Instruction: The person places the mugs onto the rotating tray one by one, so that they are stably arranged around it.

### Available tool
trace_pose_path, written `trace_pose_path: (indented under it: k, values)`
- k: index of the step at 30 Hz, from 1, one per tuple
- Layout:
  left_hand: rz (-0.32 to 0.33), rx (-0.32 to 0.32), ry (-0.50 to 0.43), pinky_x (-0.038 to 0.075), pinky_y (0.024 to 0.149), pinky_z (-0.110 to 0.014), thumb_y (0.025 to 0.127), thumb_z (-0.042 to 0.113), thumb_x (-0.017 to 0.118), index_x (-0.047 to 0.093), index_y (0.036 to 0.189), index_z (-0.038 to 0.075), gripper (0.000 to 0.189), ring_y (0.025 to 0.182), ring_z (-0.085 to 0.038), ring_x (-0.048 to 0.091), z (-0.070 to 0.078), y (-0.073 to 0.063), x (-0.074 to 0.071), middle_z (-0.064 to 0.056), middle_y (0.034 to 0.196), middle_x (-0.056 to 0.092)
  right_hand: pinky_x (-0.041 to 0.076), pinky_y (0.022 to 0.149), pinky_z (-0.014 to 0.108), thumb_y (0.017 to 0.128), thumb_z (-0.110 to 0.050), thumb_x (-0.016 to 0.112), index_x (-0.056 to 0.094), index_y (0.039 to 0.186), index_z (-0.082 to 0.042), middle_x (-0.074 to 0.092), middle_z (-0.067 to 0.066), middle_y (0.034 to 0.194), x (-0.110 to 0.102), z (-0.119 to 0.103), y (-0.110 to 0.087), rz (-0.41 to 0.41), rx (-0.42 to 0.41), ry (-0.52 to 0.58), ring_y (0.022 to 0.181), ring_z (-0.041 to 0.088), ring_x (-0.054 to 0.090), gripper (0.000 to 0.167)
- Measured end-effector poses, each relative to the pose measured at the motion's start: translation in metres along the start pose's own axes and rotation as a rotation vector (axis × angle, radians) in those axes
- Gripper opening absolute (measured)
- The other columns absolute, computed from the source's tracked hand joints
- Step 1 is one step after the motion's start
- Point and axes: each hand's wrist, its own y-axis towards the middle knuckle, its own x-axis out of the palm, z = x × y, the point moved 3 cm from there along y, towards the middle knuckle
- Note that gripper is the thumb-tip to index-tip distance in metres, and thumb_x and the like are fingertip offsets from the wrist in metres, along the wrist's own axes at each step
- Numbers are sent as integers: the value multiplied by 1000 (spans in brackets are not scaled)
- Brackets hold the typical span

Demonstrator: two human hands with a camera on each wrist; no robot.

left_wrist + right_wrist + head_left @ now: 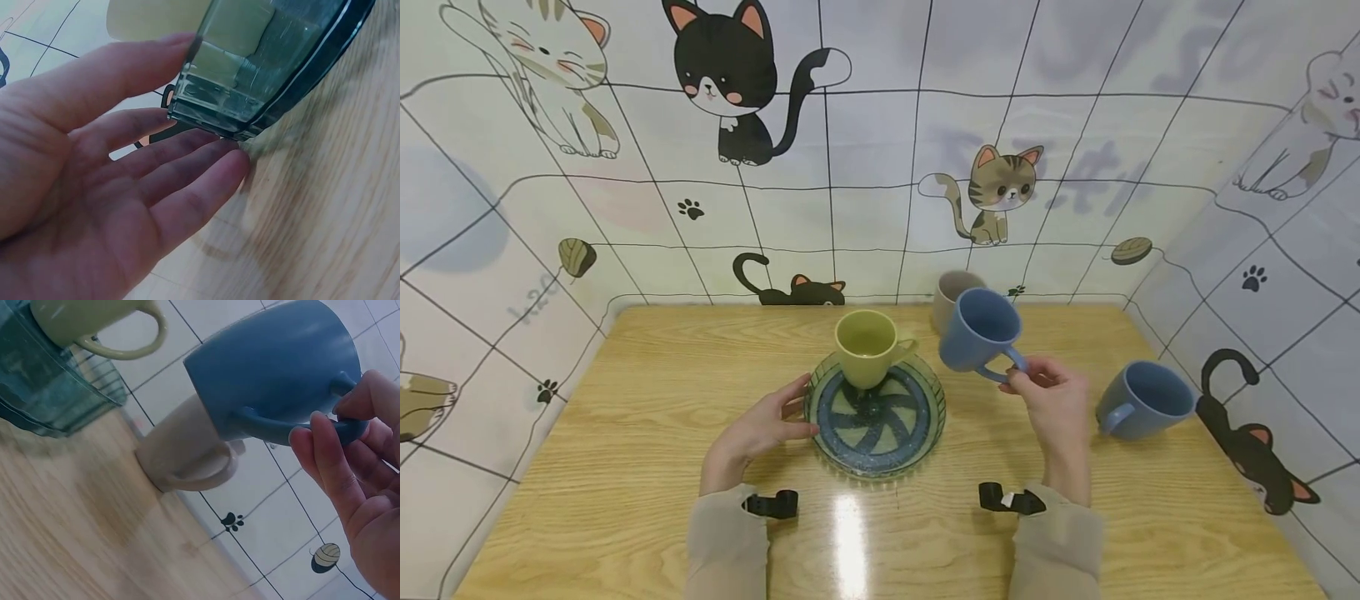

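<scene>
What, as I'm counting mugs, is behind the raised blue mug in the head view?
Behind the raised blue mug stands a grey-beige mug; its lower right is covered.

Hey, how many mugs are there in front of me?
4: a yellow-green mug on the glass dish, a raised blue mug in your right hand, a grey mug behind it, and a second blue mug on the table farther right.

The head view looks forward and down; close, tilted wrist views share the glass dish point(56, 394).
</scene>
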Motion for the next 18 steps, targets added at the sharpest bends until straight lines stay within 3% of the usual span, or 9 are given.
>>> trace_pose_path:
  k: [10, 18]
  values:
    - [14, 9, 43, 28, 111, -56, 90, 7, 69, 19, 155, 2, 82, 139, -43, 29, 0, -1, -1, -23, 157, 23, 60, 69, 33, 82, 11, 67, 67, 88, 12, 66, 21, 91, 23, 5, -5, -131, -51, -33, 70, 20, 71, 5]
    - [75, 27, 100, 36, 108, -50, 95, 4, 62, 26, 152, -3, 68, 135, -41, 38, 1, 0, -2, -29, 147, 38, 59, 70, 33, 83, 12, 66, 67, 89, 12, 68, 15, 93, 31, 14, -10, -215, -3, -34, 70, 19, 70, 6]
